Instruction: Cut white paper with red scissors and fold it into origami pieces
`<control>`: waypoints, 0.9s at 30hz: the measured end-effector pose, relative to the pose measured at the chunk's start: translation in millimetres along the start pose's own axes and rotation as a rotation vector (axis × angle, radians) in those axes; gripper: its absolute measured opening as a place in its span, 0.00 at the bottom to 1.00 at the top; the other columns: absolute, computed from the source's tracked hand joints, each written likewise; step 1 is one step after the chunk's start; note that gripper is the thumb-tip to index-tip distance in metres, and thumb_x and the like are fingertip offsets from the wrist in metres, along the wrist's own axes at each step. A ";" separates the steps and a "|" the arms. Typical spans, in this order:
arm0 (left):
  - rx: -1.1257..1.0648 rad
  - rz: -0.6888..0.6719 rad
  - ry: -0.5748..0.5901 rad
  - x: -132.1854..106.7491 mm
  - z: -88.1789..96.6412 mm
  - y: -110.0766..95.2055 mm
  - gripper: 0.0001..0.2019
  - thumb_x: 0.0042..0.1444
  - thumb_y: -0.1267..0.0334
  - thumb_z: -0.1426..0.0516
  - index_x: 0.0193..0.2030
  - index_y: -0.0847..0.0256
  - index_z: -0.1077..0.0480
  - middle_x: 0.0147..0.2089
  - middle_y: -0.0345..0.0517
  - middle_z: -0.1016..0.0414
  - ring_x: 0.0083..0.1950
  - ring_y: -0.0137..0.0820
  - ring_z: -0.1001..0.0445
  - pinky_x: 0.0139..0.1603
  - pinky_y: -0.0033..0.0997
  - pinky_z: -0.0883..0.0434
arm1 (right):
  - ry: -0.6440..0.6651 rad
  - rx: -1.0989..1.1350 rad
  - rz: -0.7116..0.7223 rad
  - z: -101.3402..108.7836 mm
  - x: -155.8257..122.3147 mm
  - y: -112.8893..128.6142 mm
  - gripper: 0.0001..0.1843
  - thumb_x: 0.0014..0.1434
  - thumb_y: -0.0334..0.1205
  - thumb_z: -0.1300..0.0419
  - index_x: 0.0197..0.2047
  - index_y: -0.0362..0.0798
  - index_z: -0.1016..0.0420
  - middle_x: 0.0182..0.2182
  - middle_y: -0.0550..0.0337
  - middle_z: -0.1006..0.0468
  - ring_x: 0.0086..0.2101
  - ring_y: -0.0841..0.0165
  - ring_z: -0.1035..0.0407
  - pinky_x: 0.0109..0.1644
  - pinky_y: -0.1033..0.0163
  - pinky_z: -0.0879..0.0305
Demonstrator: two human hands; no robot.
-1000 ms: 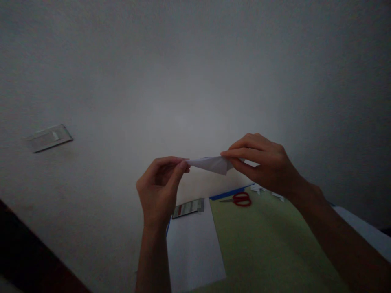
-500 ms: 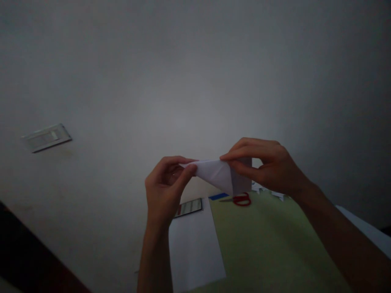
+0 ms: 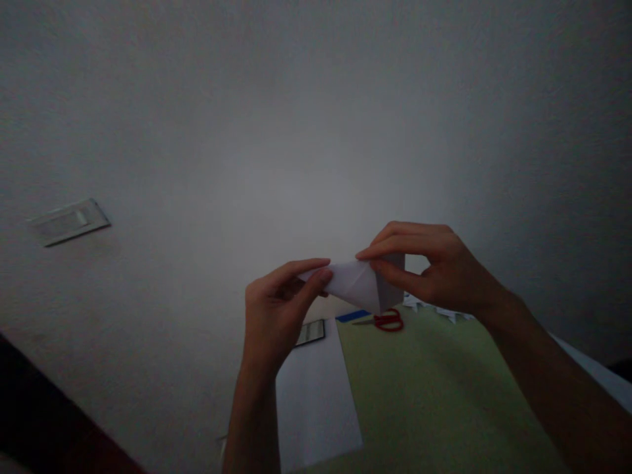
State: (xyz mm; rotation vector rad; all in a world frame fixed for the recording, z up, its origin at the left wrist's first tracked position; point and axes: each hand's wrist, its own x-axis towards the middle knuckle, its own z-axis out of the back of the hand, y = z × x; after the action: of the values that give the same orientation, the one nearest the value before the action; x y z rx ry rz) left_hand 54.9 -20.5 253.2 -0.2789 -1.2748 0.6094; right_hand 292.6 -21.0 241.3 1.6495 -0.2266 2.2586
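Note:
A piece of folded white paper (image 3: pixel 358 283) is held up in the air between my two hands, with creases running across its front. My left hand (image 3: pixel 281 306) pinches its narrow left end, thumb in front and fingers behind. At its upper edge, right of the middle, my right hand (image 3: pixel 427 263) grips the paper between thumb and fingertips. The wider right part of the paper is partly hidden behind my right fingers. Below the paper lie scissors (image 3: pixel 390 320) with red handles, apart from both hands.
On the green tabletop (image 3: pixel 424 388) are a white sheet (image 3: pixel 318 401), a phone-like dark-edged device (image 3: pixel 313 332), a blue strip (image 3: pixel 353 316) and several white paper pieces (image 3: pixel 447 313). A pale wall (image 3: pixel 306 131) rises behind, bearing a switch plate (image 3: pixel 72 222).
My left hand has shifted right along the folded paper, toward my right hand. The right hand stays nearly in place, still pinching the upper edge.

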 end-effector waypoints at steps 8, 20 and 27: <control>0.045 -0.053 -0.021 -1.9 0.3 -1.5 0.07 0.56 0.66 0.30 0.42 0.52 0.15 0.30 0.38 0.16 0.28 0.26 0.20 0.31 0.21 0.23 | 0.015 -0.027 -0.029 -0.6 1.1 -1.1 0.10 0.63 0.35 0.31 0.48 0.50 0.15 0.38 0.56 0.17 0.37 0.66 0.24 0.40 0.60 0.30; -0.005 -0.036 -0.008 -3.2 2.5 1.0 0.07 0.56 0.66 0.31 0.41 0.52 0.15 0.29 0.38 0.17 0.28 0.27 0.20 0.31 0.22 0.22 | 0.030 0.072 -0.119 2.9 -0.7 -2.1 0.07 0.63 0.40 0.31 0.45 0.56 0.14 0.38 0.60 0.13 0.38 0.65 0.21 0.41 0.60 0.26; -0.028 -0.052 -0.011 -3.5 3.2 3.9 0.07 0.56 0.67 0.31 0.42 0.54 0.16 0.29 0.40 0.17 0.28 0.28 0.20 0.30 0.24 0.22 | 0.009 0.064 -0.100 3.7 -0.8 -1.8 0.07 0.62 0.40 0.30 0.45 0.56 0.13 0.36 0.60 0.13 0.35 0.67 0.22 0.37 0.62 0.28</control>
State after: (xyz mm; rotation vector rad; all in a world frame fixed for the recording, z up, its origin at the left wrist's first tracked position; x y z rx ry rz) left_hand 50.2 -19.7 249.3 -0.2654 -1.2986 0.5499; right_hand 296.8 -20.7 241.6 1.6435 -0.0680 2.2202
